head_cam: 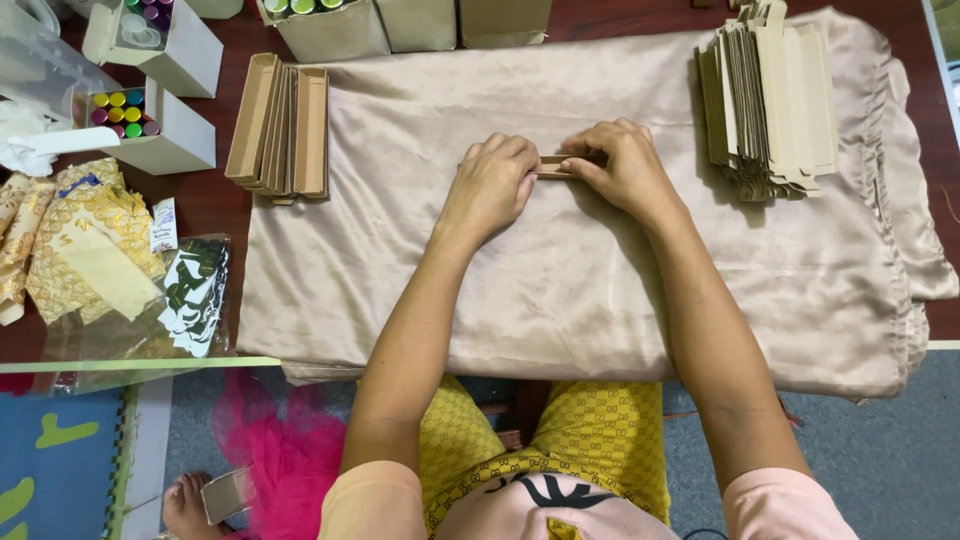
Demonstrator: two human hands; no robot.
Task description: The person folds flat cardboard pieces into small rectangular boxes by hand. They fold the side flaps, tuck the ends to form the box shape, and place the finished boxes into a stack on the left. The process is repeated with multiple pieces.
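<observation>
My left hand (492, 183) and my right hand (622, 165) meet over the middle of a beige cloth (600, 270) spread on the table. Between their fingertips they pinch a narrow brown cardboard piece (553, 167), mostly hidden by the fingers. A stack of flat unfolded cardboard blanks (770, 100) lies to the right of my right hand. To the left of my left hand, several folded brown cardboard trays (282, 128) stand packed side by side on the cloth's left edge.
White boxes holding coloured round caps (122, 112) stand at the far left, with gold patterned fabric (80, 245) and a clear plastic bag (190, 295) below them. Tan boxes (400, 25) line the table's far edge. A bare foot (185, 505) shows on the floor.
</observation>
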